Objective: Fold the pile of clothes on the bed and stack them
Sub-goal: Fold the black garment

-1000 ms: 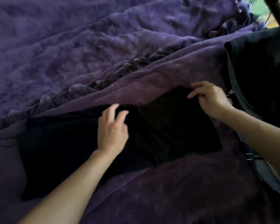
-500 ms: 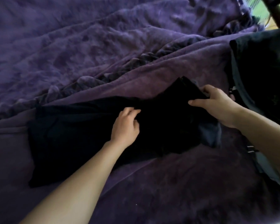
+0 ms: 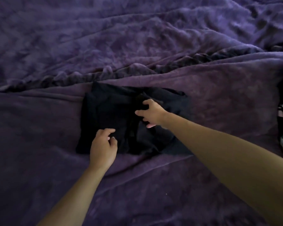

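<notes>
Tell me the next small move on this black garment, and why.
Probably smooth the folded-over flap with the right hand: the black garment lies doubled on the purple blanket, but its right part looks rumpled, and the left hand sits at the near edge.

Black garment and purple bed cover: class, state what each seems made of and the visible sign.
Black garment: thin matte cloth, probably; it lies flat in soft folds.
Purple bed cover: plush fleece-like fabric, apparently; fuzzy, mottled nap with faint sheen.
</notes>
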Motion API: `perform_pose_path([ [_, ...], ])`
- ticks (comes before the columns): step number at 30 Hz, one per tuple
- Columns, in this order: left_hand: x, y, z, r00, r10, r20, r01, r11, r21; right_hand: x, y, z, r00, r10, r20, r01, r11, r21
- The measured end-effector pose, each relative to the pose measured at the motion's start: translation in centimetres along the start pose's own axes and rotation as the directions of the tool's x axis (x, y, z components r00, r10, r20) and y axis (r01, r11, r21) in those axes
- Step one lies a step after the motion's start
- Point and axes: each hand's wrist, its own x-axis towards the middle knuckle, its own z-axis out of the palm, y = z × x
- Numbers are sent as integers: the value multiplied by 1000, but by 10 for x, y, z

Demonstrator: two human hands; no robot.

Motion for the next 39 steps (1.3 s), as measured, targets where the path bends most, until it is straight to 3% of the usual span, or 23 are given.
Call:
perform_pose_path([
  [1, -2, 1, 2, 1000, 17, -5, -17, 1000, 7, 2, 6, 2, 1000, -20, -20, 20, 1000, 24],
  [3, -6, 10, 9, 989, 149, -21, -147, 986, 82, -3, 21, -11, 946, -200, -256, 187, 980, -75],
  [5, -9, 21, 22, 938, 346, -2, -340, 924, 176, -9, 43, -39, 764, -416, -493, 265, 899, -349],
  [6, -9, 27, 31, 905, 424, 34, -421, 881, 218, -12, 53, -55, 689, -486, -538, 221, 848, -482],
  [7, -7, 33, 41, 875, 475, 92, -481, 836, 265, -14, 61, -69, 667, -491, -560, 130, 817, -562],
  [8, -2, 37, 51, 852, 497, 167, -523, 789, 321, -14, 69, -81, 693, -425, -582, 25, 821, -571],
  [10, 17, 39, 67, 820, 468, 331, -572, 705, 420, -10, 83, -92, 790, -152, -594, -132, 904, -407],
  [12, 43, 36, 77, 809, 383, 447, -578, 661, 478, -7, 97, -92, 863, 37, -503, -109, 987, -115],
  [14, 66, 33, 82, 792, 319, 520, -579, 661, 477, -10, 111, -88, 906, 37, -423, -21, 999, 42],
  [17, 76, 32, 75, 768, 310, 561, -569, 733, 373, -25, 110, -86, 918, -72, -389, 116, 989, 92],
  [19, 67, 30, 58, 826, 355, 438, -468, 864, 183, -43, 88, -81, 912, -148, -382, 215, 967, 138],
  [22, 50, 15, 15, 964, 265, 22, -261, 959, -115, -67, 41, -58, 892, -258, -370, 314, 944, 100],
  [25, 35, -22, -32, 972, 51, -229, -82, 989, -126, -68, -7, -7, 867, -356, -349, 366, 930, -40],
  [28, 24, -62, -69, 946, -29, -323, 3, 997, -80, -47, -42, 66, 894, -368, -257, 341, 929, -144],
  [31, 16, -89, -88, 937, -79, -339, 43, 993, -114, -21, -55, 132, 961, -273, -42, 264, 954, -142],
  [33, 13, -95, -93, 931, -112, -346, 59, 986, -159, -9, -51, 153, 966, -254, 57, 260, 938, -230],
  [35, 11, -92, -90, 924, -43, -380, -6, 992, -128, -7, -43, 145, 904, -422, -66, 375, 858, -352],
  [37, 9, -80, -79, 920, 112, -375, -117, 993, 10, -4, -31, 118, 713, -668, -212, 471, 681, -561],
  [38, 11, -71, -70, 920, 188, -344, -163, 981, 100, -1, -27, 102, 627, -749, -215, 446, 572, -689],
  [39, 15, -62, -61, 919, 265, -292, -215, 957, 192, 3, -25, 87, 596, -781, -187, 384, 482, -788],
])
